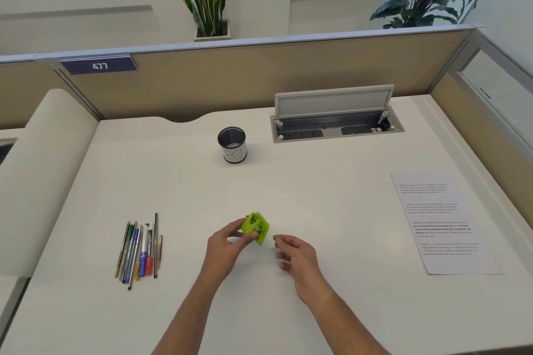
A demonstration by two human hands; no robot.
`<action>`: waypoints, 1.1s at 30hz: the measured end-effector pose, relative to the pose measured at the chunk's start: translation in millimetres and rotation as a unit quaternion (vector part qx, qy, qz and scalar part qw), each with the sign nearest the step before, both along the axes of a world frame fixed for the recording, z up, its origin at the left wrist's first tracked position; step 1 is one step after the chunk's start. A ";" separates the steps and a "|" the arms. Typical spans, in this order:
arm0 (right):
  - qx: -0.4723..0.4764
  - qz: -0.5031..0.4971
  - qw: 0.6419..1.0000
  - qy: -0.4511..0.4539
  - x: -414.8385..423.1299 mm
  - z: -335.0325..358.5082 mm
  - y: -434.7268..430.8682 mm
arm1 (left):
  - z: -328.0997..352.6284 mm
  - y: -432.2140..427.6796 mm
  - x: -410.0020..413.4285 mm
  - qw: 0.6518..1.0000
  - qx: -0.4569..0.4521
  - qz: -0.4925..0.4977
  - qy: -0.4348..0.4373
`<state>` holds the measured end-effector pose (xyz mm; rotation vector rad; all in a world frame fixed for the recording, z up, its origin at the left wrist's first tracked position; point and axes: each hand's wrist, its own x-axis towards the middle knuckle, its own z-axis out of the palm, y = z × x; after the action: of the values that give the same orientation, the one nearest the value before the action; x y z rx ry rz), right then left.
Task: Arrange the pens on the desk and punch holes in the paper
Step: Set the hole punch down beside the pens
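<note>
So the person is standing over the desk (288, 181) and holding a little lime-green hole punch (256, 228) up around the middle of it. The left hand (227, 245) is pinching the punch between thumb and fingertips, tilted so the underside with the two metal pins is facing up. The right hand (297, 253) is hovering just beside it at about 3 o'clock, fingers loosely curled, gripping nothing and not touching the punch as far as I can see.

The pens (141, 248) are lying in a rough side-by-side bunch at 9 o'clock from the hands, well apart from the dark pen cup (232, 147) sitting at 12 o'clock, which looks empty. The printed paper (444, 222) is lying flat out at 3 o'clock, near the right edge of the desk.

My guess: that punch is small, hard plastic, light enough for a one-handed pinch, but probably a bit slick, so gripping the two flat sides feels safest, away from the pins. The paper is going to be floppy and hard to lift off a smooth desk; sliding a corner over the edge or peeling up one corner looks easier. The pens will roll, so scooping them as a bundle around the middle seems smart.
</note>
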<state>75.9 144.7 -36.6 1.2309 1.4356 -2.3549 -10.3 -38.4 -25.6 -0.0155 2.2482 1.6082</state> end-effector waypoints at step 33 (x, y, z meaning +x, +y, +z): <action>0.283 0.061 0.956 0.047 -10.8 -16.7 -11.3 | 17.8 -153.4 -53.7 0.901 -0.331 -0.189 0.207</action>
<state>65.0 133.4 -53.3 1.0942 2.2484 -2.0056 -64.0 -191.8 -7.8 0.5949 2.7882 0.6343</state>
